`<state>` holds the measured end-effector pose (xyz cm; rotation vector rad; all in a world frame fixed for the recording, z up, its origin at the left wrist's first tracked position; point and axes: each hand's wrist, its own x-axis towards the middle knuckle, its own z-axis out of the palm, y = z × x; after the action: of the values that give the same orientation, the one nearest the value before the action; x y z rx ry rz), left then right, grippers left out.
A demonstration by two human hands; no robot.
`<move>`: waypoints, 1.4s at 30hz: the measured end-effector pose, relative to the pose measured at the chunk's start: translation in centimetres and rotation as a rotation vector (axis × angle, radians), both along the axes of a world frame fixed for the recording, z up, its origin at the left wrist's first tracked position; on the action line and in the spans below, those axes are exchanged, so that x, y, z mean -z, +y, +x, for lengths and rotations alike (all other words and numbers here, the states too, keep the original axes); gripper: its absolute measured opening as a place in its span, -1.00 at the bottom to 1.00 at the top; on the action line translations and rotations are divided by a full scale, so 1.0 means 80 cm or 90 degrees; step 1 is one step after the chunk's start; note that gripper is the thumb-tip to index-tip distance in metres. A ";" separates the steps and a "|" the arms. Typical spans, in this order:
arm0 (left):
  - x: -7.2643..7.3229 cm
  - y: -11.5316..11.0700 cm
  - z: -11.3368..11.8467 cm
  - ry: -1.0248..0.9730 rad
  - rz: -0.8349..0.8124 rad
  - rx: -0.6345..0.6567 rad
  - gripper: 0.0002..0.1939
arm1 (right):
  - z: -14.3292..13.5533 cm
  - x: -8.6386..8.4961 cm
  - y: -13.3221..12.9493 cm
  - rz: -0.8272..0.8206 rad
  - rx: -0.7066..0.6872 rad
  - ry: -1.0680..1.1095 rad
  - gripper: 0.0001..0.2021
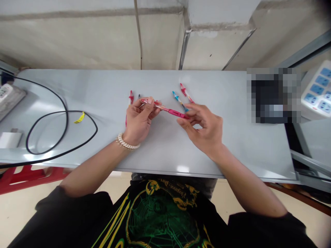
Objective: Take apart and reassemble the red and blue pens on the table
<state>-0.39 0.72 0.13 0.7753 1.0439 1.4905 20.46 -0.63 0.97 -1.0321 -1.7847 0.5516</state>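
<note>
Above the middle of the tabletop (165,151), our left hand (139,120) pinches the red pen (170,111) near one end while our right hand (203,129) clasps the other, both grips closed on it, apparently to keep it steady.

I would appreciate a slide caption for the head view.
Both hands hold a pink pen above a pale table, a blue pen lying beyond.
</note>
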 end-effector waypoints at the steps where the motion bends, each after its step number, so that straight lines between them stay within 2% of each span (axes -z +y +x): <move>1: 0.000 0.000 0.000 0.000 0.002 0.002 -0.60 | 0.000 0.000 0.000 0.013 -0.008 -0.003 -0.85; 4: -0.001 0.000 0.000 0.020 -0.006 -0.002 -0.60 | 0.000 0.002 0.001 0.024 -0.029 -0.030 -0.81; 8: -0.002 -0.001 0.000 0.049 -0.017 -0.010 -0.62 | -0.002 0.005 0.002 0.057 -0.021 -0.032 -0.88; 12: -0.001 -0.001 0.000 0.038 -0.005 -0.006 -0.59 | -0.003 0.009 0.001 0.036 -0.017 -0.058 -0.87; 16: 0.000 -0.001 -0.001 0.034 0.015 0.012 -0.57 | -0.003 0.008 -0.001 0.043 -0.053 -0.085 -0.81; 18: 0.000 -0.001 -0.003 0.055 0.016 0.021 -0.57 | -0.003 0.005 -0.003 0.000 -0.071 -0.099 -0.70; 22: -0.003 -0.002 -0.005 0.077 0.008 0.048 -0.55 | -0.004 -0.002 -0.006 -0.184 -0.128 -0.074 -0.54; 24: -0.004 -0.004 -0.005 0.100 0.008 0.082 -0.56 | -0.005 -0.001 -0.004 -0.231 -0.137 -0.077 -0.47; 26: -0.004 -0.008 -0.003 0.153 0.019 0.110 -0.59 | -0.005 0.005 0.000 -0.153 -0.093 -0.109 -0.51; 28: -0.003 -0.012 -0.002 0.224 0.038 0.104 -0.56 | -0.003 0.015 0.006 -0.008 -0.016 -0.154 -0.70; 30: 0.000 -0.016 -0.001 0.299 0.056 0.093 -0.49 | -0.001 0.026 0.012 0.062 0.038 -0.210 -0.80; 32: 0.004 -0.018 -0.001 0.379 0.072 0.097 -0.50 | 0.001 0.036 0.017 0.063 0.049 -0.279 -0.78; 35: 0.009 -0.016 -0.003 0.543 0.126 0.076 -0.64 | 0.003 0.045 0.024 0.036 0.036 -0.358 -0.74; 38: 0.014 -0.013 -0.007 0.704 0.192 0.035 -0.78 | 0.003 0.049 0.029 0.031 0.052 -0.382 -0.64; 42: 0.020 -0.008 -0.014 0.808 0.202 0.020 -0.81 | 0.003 0.050 0.031 0.028 0.076 -0.378 -0.60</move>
<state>-1.54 0.05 -1.46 2.0807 1.6694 1.0518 20.69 1.87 -3.02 -1.3562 -2.2112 0.1296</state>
